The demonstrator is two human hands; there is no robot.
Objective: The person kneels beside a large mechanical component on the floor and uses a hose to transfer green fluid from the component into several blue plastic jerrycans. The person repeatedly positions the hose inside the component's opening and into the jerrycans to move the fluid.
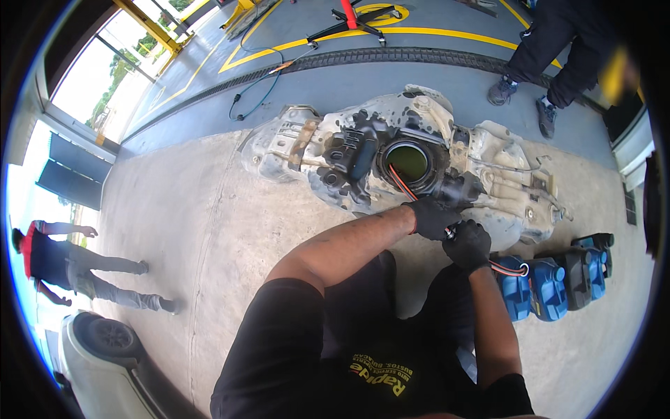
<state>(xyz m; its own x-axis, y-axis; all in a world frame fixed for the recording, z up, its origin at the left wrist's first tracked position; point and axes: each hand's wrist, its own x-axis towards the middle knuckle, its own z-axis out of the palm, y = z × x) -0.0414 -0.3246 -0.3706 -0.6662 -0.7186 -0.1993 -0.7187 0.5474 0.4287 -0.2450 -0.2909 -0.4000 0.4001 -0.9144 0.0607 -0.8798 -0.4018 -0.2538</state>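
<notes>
A fuel tank (428, 117), blotched grey-white and black, lies on the floor in front of me. Greenish liquid (412, 159) shows through its round opening (383, 162). A thin reddish-orange hose (401, 183) with a dark stripe runs out of that opening to my hands. My left hand (431, 218), in a black glove, is closed on it near the tank's close edge. Just to the right, my right hand (469, 246), also gloved, grips the hose beside a small shiny part (451, 230), mostly covered by fingers. Past my right wrist, the hose continues toward a blue jerry can (515, 297).
More jerry cans, blue (548, 290) and black (578, 279), stand in a row at right. A person's legs (548, 63) are beyond the tank; another person (77, 262) walks at left near a parked car (105, 363). A red wheeled stand (350, 17) and an air line (255, 105) lie farther off.
</notes>
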